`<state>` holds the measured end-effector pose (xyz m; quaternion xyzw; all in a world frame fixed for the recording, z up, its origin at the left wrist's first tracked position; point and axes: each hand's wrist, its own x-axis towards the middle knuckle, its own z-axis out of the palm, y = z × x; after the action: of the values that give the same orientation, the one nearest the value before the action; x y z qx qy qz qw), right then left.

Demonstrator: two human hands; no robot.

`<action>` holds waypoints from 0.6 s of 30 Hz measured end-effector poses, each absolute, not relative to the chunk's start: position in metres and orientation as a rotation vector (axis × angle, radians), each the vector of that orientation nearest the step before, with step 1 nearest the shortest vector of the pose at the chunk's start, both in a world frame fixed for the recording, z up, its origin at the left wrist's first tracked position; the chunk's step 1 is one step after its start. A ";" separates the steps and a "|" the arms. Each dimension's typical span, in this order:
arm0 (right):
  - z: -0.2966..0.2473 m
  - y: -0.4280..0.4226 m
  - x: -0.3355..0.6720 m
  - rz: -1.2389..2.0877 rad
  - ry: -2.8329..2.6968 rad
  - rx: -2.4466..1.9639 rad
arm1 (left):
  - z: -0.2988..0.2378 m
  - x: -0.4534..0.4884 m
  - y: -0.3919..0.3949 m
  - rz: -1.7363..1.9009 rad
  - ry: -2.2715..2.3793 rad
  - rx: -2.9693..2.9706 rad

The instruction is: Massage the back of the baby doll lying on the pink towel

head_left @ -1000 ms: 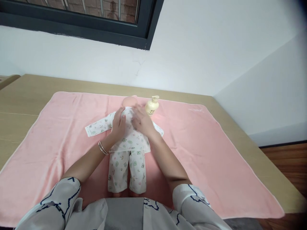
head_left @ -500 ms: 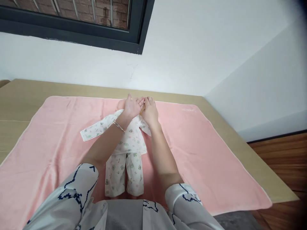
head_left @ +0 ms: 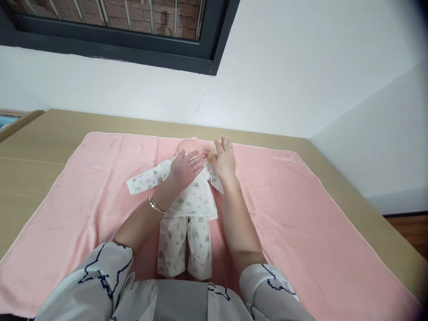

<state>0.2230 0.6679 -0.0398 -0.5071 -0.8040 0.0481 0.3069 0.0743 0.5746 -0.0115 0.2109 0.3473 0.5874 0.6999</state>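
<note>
A baby doll (head_left: 187,146) lies on its back, its head towards the wall, in a white long-sleeved top (head_left: 195,198) and matching trousers (head_left: 172,247) with a small print. My left hand (head_left: 187,169) is open over the doll's upper chest, palm turned up and fingers stretched. Beside the doll's head, at its shoulder, my right hand (head_left: 224,160) is curled around a small pale-yellow object (head_left: 211,154). Most of that object is hidden by the fingers, so its kind cannot be made out. One doll sleeve (head_left: 143,182) stretches out to the left; the other is partly behind my right wrist.
Beneath the doll a pink blanket (head_left: 284,214) with some creases covers much of a light wooden table (head_left: 43,133). A white wall (head_left: 267,89) rises behind the table, with a dark-framed window (head_left: 214,58) at upper left. A wooden edge (head_left: 23,125) shows at far left.
My left hand has come down and away from my right hand, towards the doll's chest. More of the doll's head shows. The view has swung left.
</note>
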 end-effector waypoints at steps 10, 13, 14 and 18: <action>-0.014 0.587 0.192 0.365 -2.197 -0.950 | 0.030 0.053 0.526 1.321 0.537 0.393; -0.004 0.544 0.179 0.168 -2.177 -0.895 | 0.042 0.047 0.505 1.315 0.550 0.546; -0.002 0.531 0.176 0.150 -2.189 -0.852 | 0.045 0.046 0.500 1.333 0.580 0.606; 0.002 0.489 0.172 0.227 -2.306 -0.614 | 0.045 0.056 0.487 1.438 0.641 0.860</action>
<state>0.1720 0.4893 0.0019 -0.2385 -0.8961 0.0882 0.3638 0.0561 0.4869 0.0450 0.3746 0.2793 0.6265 0.6238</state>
